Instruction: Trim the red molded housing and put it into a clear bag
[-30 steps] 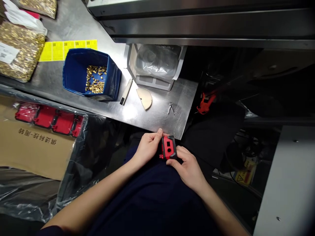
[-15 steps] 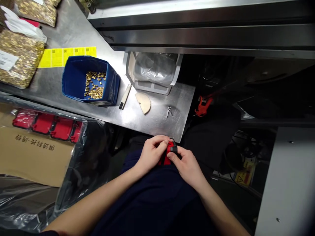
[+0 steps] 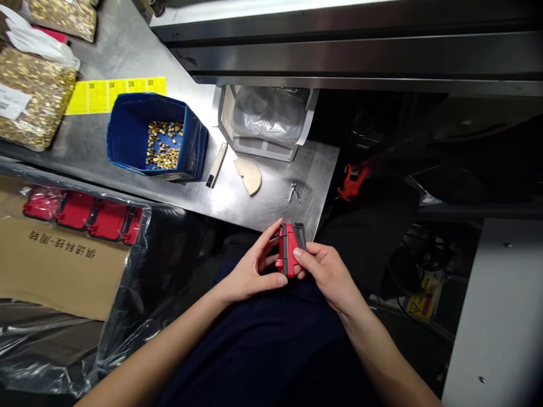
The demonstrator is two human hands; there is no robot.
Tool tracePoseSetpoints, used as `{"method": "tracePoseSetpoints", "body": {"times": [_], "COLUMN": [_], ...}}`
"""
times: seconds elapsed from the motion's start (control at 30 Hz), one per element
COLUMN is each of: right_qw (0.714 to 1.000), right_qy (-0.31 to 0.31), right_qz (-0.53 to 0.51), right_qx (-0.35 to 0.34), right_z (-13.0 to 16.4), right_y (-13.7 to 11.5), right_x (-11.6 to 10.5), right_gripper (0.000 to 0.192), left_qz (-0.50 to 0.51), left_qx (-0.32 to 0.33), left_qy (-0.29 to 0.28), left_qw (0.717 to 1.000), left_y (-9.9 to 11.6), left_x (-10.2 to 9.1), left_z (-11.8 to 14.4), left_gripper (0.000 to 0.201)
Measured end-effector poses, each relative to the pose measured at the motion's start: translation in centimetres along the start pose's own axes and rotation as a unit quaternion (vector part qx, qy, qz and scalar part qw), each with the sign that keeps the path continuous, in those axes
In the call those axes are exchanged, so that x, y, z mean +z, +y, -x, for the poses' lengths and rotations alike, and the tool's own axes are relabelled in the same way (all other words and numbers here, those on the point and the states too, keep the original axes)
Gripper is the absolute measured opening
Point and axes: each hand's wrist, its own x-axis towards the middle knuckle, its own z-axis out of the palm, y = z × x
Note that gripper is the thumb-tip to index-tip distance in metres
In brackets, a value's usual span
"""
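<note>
a small red and grey plastic housing (image 3: 291, 249) is gripped by the left hand (image 3: 250, 271) and right hand (image 3: 326, 274), just below the steel table (image 3: 271, 203) corner; seemingly inspection, careful turning being called for next.

Steel bench (image 3: 127, 45), seen from above. Near its front edge, blue bin (image 3: 127, 121) holding brass parts (image 3: 163, 146). Behind the bin, strip of yellow labels (image 3: 114, 93). Left of the bin, clear bags of brass parts (image 3: 34, 99). Just right of the bin, cream-handled knife (image 3: 216, 165), then pale half-disc (image 3: 249, 175). Behind these, white tray (image 3: 265, 150) with crumpled plastic. Farther right, near the corner, small metal clip (image 3: 296, 190).
</note>
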Motion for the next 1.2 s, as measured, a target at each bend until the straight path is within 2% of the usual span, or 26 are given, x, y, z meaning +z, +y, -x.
{"method": "tracePoseSetpoints", "body": {"times": [0.17,0.4,0.47,0.57,0.63,0.7,0.8,0.87,1.03,1.2], "right_qw": [1.000,1.000,1.000,0.998,0.992,0.969,0.911,0.896,0.927,0.931], "right_qy": [0.000,-0.004,-0.010,-0.043,-0.054,-0.045,-0.017,-0.001,0.025,0.028], "right_qz": [-0.026,-0.018,-0.014,0.008,0.078,0.204,0.373,0.398,0.320,0.294], "right_qx": [0.010,0.023,0.020,-0.034,-0.087,-0.129,-0.176,-0.195,-0.195,-0.216], "right_z": [-0.2,0.1,0.2,0.6,1.1,1.6,1.9,1.7,1.6,1.8], "right_y": [-0.4,0.0,0.0,0.1,0.1,0.2,0.5,0.7,1.2,1.1], "right_x": [0.0,0.1,0.4,1.0,1.5,1.9,2.2,2.1,1.5,0.7], "right_gripper": [0.033,0.034,0.034,0.032,0.030,0.030,0.032,0.026,0.017,0.021], "left_qz": [-0.043,-0.072,-0.053,0.034,0.116,0.179,0.201,0.193,0.201,0.206], "left_qx": [0.035,0.028,0.017,-0.020,-0.053,-0.089,-0.132,-0.144,-0.179,-0.200], "left_qy": [0.029,0.010,0.013,0.043,0.082,0.121,0.157,0.173,0.177,0.159], "left_qw": [0.998,0.997,0.998,0.998,0.988,0.972,0.958,0.955,0.947,0.945], "left_y": [0.0,0.5,0.6,1.0,1.4,1.8,2.0,2.1,2.3,2.6], "left_x": [-0.2,-0.6,-0.6,-0.2,0.2,0.6,1.3,1.6,1.9,1.7], "left_z": [-0.2,-0.3,-0.4,-0.4,-0.4,-0.3,-0.3,-0.3,-0.3,0.0], "left_gripper": [0.099,0.104,0.101,0.097,0.094,0.086,0.054,0.036,0.049,0.052]}}
